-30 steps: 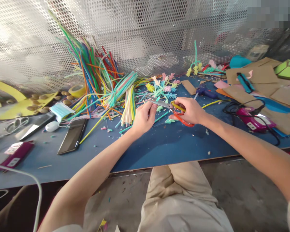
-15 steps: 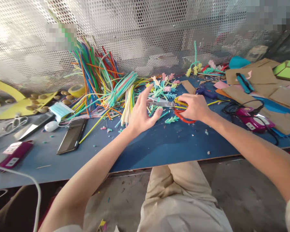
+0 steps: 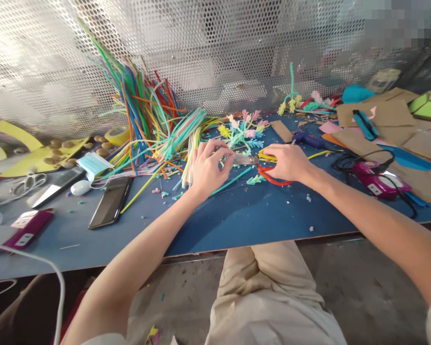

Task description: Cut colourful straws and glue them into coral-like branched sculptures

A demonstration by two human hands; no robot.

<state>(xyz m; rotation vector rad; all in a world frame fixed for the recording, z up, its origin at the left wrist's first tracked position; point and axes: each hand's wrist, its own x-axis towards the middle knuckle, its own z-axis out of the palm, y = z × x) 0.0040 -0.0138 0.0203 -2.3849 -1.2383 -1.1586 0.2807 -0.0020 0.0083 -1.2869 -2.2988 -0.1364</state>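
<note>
My right hand is wrapped round the handles of a pair of scissors, one yellow and one red. Their metal blades point left. My left hand has its thumb and forefinger pinched together at the blade ends, covering the tips. Whether a small piece is also between those fingers is hidden. Just behind lies a cluster of pastel chenille-stem sprigs. A teal chenille stem lies below the blades, beside a short branched teal sprig. Some yellow stem shows to the right of my right hand.
A big heap of coloured chenille stems leans on the perforated metal screen. Left are a phone, a face mask and a purple power strip. Right are a blue glue gun, a purple socket block and cardboard pieces.
My left hand has closed from spread fingers to a pinch at the scissor blades. More of the teal stem shows below them. My right hand keeps its hold on the scissors.
</note>
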